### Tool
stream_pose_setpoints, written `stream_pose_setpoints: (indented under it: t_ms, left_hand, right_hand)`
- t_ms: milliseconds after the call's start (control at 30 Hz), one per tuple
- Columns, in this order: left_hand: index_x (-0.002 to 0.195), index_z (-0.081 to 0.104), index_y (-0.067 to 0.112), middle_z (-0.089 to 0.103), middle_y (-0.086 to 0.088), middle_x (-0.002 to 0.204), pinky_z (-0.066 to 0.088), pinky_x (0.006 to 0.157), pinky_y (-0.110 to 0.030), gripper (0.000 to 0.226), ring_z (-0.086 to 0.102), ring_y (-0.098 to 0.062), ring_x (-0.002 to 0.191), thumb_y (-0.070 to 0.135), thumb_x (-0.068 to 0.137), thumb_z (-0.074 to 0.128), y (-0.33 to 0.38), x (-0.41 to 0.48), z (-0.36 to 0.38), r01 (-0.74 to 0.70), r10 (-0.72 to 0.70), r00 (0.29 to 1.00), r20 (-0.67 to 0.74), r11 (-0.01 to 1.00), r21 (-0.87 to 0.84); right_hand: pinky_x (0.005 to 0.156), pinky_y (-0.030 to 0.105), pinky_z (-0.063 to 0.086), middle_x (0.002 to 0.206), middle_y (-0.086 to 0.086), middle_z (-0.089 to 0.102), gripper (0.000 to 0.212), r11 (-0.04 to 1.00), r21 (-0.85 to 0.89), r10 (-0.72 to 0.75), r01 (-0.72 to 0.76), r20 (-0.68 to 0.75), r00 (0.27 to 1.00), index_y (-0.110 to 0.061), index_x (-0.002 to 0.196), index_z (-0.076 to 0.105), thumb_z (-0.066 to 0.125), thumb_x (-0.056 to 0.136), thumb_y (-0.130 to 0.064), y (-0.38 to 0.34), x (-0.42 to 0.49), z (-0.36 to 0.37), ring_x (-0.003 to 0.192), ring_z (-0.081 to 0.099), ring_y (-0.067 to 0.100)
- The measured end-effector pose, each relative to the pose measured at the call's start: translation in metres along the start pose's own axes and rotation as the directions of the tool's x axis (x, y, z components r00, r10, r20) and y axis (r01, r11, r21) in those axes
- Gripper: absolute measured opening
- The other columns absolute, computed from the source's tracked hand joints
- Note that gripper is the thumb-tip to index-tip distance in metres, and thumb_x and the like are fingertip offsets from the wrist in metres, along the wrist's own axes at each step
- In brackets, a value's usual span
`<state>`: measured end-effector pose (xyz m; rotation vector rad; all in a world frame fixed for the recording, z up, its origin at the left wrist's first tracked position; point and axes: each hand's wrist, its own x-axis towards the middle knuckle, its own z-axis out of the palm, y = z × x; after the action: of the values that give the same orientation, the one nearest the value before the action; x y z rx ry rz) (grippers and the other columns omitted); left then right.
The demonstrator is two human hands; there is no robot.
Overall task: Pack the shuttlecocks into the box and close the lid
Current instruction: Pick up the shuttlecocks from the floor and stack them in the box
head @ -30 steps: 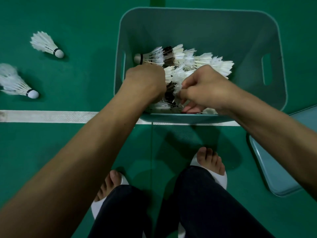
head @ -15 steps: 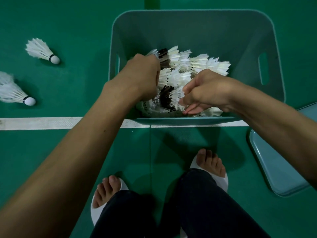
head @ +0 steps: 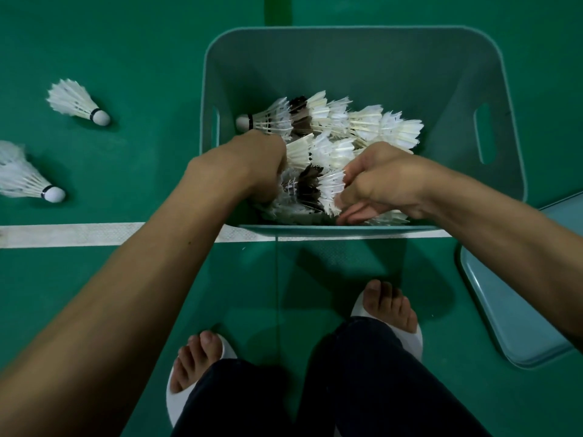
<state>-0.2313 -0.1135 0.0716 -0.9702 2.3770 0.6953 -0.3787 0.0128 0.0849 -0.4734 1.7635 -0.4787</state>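
A teal plastic box [head: 362,30] stands open on the green floor and holds several rows of nested white and dark shuttlecocks [head: 344,124]. My left hand [head: 252,167] reaches into the near left corner, knuckles up, fingers curled down around the cork end of a nested row; its fingertips are hidden. My right hand [head: 378,181] pinches the feathers at the other end of that row [head: 310,187] between thumb and forefinger. Two loose shuttlecocks lie on the floor to the left, one farther [head: 77,100] and one nearer [head: 26,179]. The teal lid [head: 511,307] lies flat at the right.
A white court line [head: 94,234] runs across the floor under the box's near edge. My feet in white slippers [head: 391,313] stand just in front of the box, dark trouser legs below them.
My left hand has drawn back from the far row toward the near left corner, uncovering that row's cork. My right hand has stayed on the feathers near the front wall.
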Motion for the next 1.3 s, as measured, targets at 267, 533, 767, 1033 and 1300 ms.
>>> stream_pose_setpoints:
  t_ms: [267,533,767,1033,1300]
  left_hand:
    - [0.086,0.064,0.016,0.064,-0.01,0.095,0.057,0.074,-0.039,0.008,0.065,-0.032,0.086,0.009,0.081,0.066,0.007,-0.009,-0.005,-0.043,0.043,0.999,-0.01,0.999,-0.006]
    - [0.072,0.059,0.014,0.06,-0.008,0.076,0.053,0.061,-0.036,0.027,0.063,-0.026,0.072,0.032,0.068,0.079,0.004,-0.007,0.007,-0.015,0.014,1.0,-0.013,0.999,-0.041]
    - [0.072,0.057,0.016,0.06,-0.005,0.076,0.042,0.056,-0.028,0.039,0.058,-0.021,0.068,0.033,0.059,0.089,0.008,-0.007,0.006,-0.018,0.017,0.995,-0.102,1.0,-0.009]
    - [0.076,0.051,0.018,0.063,-0.009,0.088,0.054,0.068,-0.037,0.046,0.064,-0.03,0.081,0.032,0.065,0.093,0.007,-0.004,0.014,0.037,-0.029,0.993,-0.116,0.997,0.069]
    - [0.1,0.059,0.018,0.061,-0.006,0.099,0.053,0.072,-0.04,0.045,0.062,-0.031,0.09,0.032,0.069,0.089,0.008,-0.017,0.008,0.037,-0.024,0.996,-0.083,0.988,0.148]
  right_hand:
    - [0.061,0.035,0.061,0.063,0.008,0.062,0.028,0.926,-0.37,-0.101,0.082,-0.033,0.994,-0.01,0.086,0.055,0.077,0.083,0.008,0.0,0.004,-0.009,0.057,0.063,0.017]
    - [0.063,0.022,0.041,0.081,-0.004,0.062,0.019,0.745,-0.634,-0.207,0.209,0.078,0.975,-0.027,0.086,0.06,0.079,0.089,-0.031,0.002,0.004,-0.013,0.072,0.054,0.012]
    - [0.061,0.033,0.035,0.061,0.005,0.037,0.047,0.692,-0.663,-0.264,0.287,0.138,0.955,-0.011,0.064,0.044,0.048,0.107,-0.031,0.006,-0.001,-0.027,0.055,0.035,0.017]
    - [0.078,0.032,0.058,0.059,-0.005,0.074,0.028,0.689,-0.676,-0.399,0.26,-0.055,0.915,-0.021,0.067,0.078,0.08,0.085,-0.042,0.009,0.006,-0.025,0.047,0.067,0.0]
    - [0.075,0.03,0.058,0.049,-0.004,0.069,0.062,0.658,-0.744,-0.345,0.116,-0.161,0.925,-0.012,0.058,0.076,0.074,0.069,-0.073,-0.001,-0.014,-0.038,0.056,0.071,0.006]
